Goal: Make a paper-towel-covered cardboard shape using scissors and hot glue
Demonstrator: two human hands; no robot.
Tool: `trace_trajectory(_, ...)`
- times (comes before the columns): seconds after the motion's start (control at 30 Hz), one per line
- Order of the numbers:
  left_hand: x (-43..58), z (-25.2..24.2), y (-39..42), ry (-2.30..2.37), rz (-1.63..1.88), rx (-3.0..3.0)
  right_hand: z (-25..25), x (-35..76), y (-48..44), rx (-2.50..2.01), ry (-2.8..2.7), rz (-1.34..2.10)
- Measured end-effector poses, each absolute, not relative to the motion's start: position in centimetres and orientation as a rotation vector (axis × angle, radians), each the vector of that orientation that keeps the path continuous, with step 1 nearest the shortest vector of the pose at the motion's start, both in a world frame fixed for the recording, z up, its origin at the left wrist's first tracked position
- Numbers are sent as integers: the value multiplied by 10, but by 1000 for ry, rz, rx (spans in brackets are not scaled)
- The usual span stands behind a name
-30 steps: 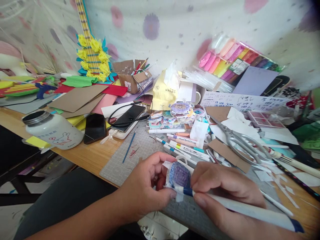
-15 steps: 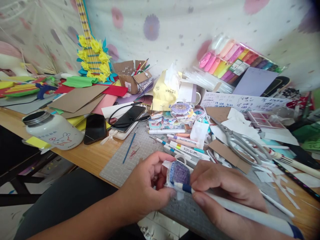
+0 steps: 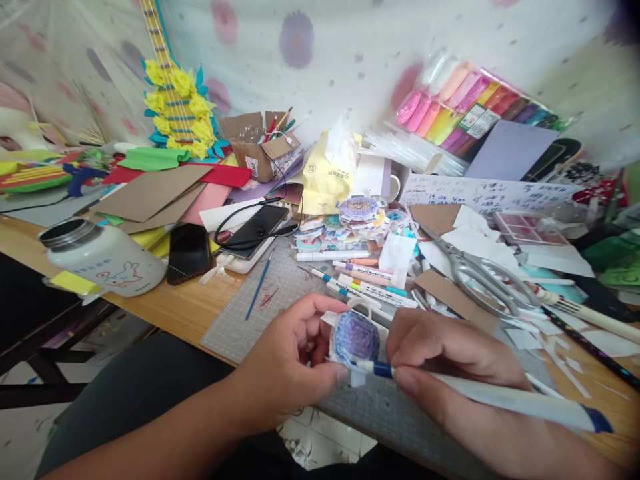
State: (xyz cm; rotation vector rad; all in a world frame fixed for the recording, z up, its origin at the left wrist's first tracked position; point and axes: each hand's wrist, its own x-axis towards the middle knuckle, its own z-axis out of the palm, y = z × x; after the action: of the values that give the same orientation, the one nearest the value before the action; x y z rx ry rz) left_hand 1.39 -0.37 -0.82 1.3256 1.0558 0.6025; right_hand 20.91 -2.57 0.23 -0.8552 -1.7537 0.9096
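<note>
My left hand [image 3: 295, 357] pinches a small white paper piece with a round blue and purple pattern [image 3: 356, 337], held just above the grey cutting mat [image 3: 260, 313]. My right hand [image 3: 450, 363] grips a long white marker with a blue tip [image 3: 500, 399], its tip touching the lower edge of the paper piece. Both hands meet at the near edge of the desk.
Several markers [image 3: 367, 287] lie just beyond my hands, with scissors [image 3: 480, 277] and paper scraps to the right. A stack of cut-outs [image 3: 345, 230], a phone [image 3: 189, 252], a white bottle [image 3: 103, 260], cardboard sheets [image 3: 150, 193] and a clay pack [image 3: 465, 113] crowd the desk.
The marker tip has shifted slightly along the paper piece's lower edge. My view has tipped a little, so the desk items sit slightly higher in the frame.
</note>
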Motion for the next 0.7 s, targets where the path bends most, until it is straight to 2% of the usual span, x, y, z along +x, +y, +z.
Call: trace_trajectory(0.7,12,-13,-3,988,539,1310,5,209,-25,-873,-1714,914)
